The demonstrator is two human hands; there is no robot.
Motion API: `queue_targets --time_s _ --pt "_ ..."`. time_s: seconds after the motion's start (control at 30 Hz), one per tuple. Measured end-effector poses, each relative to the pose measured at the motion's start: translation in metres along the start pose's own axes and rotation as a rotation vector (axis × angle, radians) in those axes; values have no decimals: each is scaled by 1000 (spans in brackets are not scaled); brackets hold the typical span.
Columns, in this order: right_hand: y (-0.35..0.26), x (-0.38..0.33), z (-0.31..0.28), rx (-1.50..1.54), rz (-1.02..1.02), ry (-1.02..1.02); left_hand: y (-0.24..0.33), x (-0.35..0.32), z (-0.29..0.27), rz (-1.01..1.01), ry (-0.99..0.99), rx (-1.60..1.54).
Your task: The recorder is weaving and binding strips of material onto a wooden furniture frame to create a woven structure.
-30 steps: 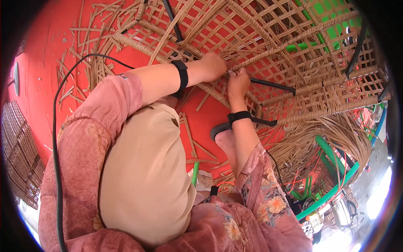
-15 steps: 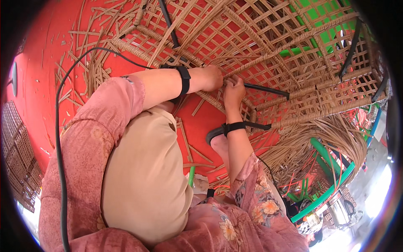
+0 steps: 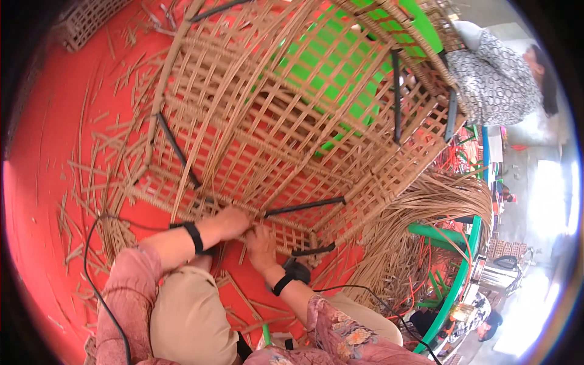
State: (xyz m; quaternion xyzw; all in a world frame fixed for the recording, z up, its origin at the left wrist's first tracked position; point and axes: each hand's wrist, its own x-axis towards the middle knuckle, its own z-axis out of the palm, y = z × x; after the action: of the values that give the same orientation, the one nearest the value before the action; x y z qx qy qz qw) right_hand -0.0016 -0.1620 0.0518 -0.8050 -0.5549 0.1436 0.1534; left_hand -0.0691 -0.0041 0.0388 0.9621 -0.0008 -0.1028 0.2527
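A large openwork wicker frame (image 3: 213,115) of tan strips, with wrapped ribs and rims, spreads in front of me. My left hand (image 3: 233,222) is closed at its near rim, fingers curled downward and partly hidden. Just to its right, my right hand (image 3: 261,248) pinches at the same rim, with the thumb and fingers together. Whatever lies between those fingertips is too small to make out. Several dark bars cross the wicker; one bar (image 3: 304,207) lies just above my right hand. Long loose strips (image 3: 225,121) run over the weave toward the rim near my hands.
Cut strip scraps (image 3: 109,164) litter the red floor covering (image 3: 42,201) at left. A thick bundle of long strips (image 3: 420,213) lies at right beside a green tubular frame (image 3: 459,280). A person in a patterned top (image 3: 493,79) is at the upper right. Black cables hang by both my arms.
The view has shifted, showing more of the wicker frame and the person at right. Both hands appear lower and further left in the picture, still close together at the near rim.
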Motion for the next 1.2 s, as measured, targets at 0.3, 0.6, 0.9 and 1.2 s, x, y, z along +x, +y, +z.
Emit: queue_targets --time_s 0.3,0.6,0.9,1.2 --pt "-6 6 -6 134 -9 -53 -5 -17 -27 -116 -88 -334" --pt "-50 0 -68 219 -79 34 23 -43 -110 9 -399 -329" --pt "-112 -8 -179 266 -190 69 79 -86 -216 86 -413 -56" --pt "-156 -13 -316 0 -290 254 160 -119 -338 98 -1 190"
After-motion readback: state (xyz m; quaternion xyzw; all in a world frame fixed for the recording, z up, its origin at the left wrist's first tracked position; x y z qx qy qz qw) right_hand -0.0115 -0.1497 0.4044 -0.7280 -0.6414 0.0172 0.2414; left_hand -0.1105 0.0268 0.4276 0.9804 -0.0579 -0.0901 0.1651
